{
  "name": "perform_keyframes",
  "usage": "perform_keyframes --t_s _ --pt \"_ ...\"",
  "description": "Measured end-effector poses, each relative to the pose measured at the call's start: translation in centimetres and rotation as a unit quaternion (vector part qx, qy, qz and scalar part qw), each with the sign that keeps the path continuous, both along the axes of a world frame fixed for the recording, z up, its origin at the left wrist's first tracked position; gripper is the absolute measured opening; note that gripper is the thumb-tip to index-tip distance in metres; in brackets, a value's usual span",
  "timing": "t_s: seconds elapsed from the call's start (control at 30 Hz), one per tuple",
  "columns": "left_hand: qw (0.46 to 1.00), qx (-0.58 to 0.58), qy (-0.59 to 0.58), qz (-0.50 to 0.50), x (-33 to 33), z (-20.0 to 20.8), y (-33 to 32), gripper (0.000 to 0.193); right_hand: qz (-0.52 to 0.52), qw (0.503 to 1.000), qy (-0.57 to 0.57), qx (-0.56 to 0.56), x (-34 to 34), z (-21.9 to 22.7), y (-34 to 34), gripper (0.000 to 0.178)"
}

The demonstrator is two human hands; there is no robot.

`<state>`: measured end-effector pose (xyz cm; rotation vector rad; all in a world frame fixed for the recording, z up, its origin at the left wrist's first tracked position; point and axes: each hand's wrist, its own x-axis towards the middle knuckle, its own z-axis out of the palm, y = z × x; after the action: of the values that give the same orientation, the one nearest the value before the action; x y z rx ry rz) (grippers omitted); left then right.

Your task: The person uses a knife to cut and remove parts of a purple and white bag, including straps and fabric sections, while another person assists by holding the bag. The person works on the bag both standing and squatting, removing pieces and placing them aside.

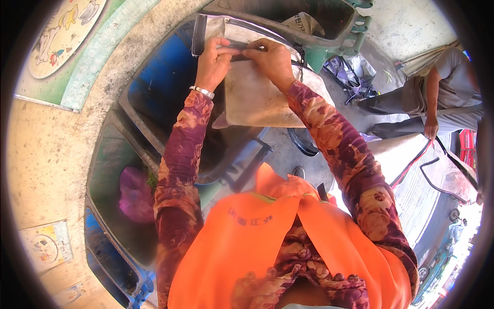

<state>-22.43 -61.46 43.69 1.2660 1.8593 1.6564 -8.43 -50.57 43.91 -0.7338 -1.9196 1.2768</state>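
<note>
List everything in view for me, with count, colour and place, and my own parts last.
Black-edged panel: one, off-white, upper centre
Open bins: at least four, green or blue, top centre and left
Plastic bag: one, pink, inside a green bin at left
Bundle: one, purple and grey, ground, upper right
Wall: one, beige, left
Posters: at least three, multicoloured, on the wall
Co-worker: one, grey clothes, right
Vest: one, orange, lower centre
Wristband: one, silver, left wrist
Left hand: one, bare, gripping the panel
Right hand: one, bare, gripping the panel

Orange vest (231,242), maroon floral sleeves (181,141), cream bag (257,100), magenta plastic bag (135,195), blue bin (159,77)
</note>
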Motion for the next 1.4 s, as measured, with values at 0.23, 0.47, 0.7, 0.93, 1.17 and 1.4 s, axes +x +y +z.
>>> perform_keyframes --t_s 0.23,0.47,0.7,0.93,1.17,1.4 --pt "0.987 -0.012 0.159 0.034 1.1 -0.3 0.4 0.034 -0.032 0.995 0.053 -0.08 -0.2 0.0 -0.6 0.02" --pt "0.948 -0.048 0.313 0.042 1.5 0.8 0.6 0.037 -0.097 0.994 0.018 -0.046 0.4 -1.9 0.9 0.025" --pt "0.96 -0.059 0.27 0.049 2.0 0.7 0.2 0.026 -0.112 0.976 0.032 -0.184 3.9 -3.2 2.9 0.03" --pt "0.914 -0.068 0.399 0.006 2.1 1.6 0.7 0.016 -0.119 0.992 0.039 0.034 6.5 -1.5 1.7 0.031" --pt "0.904 -0.118 0.409 0.049 3.7 1.4 2.0 0.018 -0.051 0.995 -0.008 0.085 6.3 -3.6 -1.0 0.026" --pt "0.898 -0.08 0.432 0.029 4.4 1.3 2.4 0.009 -0.027 0.983 -0.054 0.174 6.3 -5.7 -0.1 0.025"
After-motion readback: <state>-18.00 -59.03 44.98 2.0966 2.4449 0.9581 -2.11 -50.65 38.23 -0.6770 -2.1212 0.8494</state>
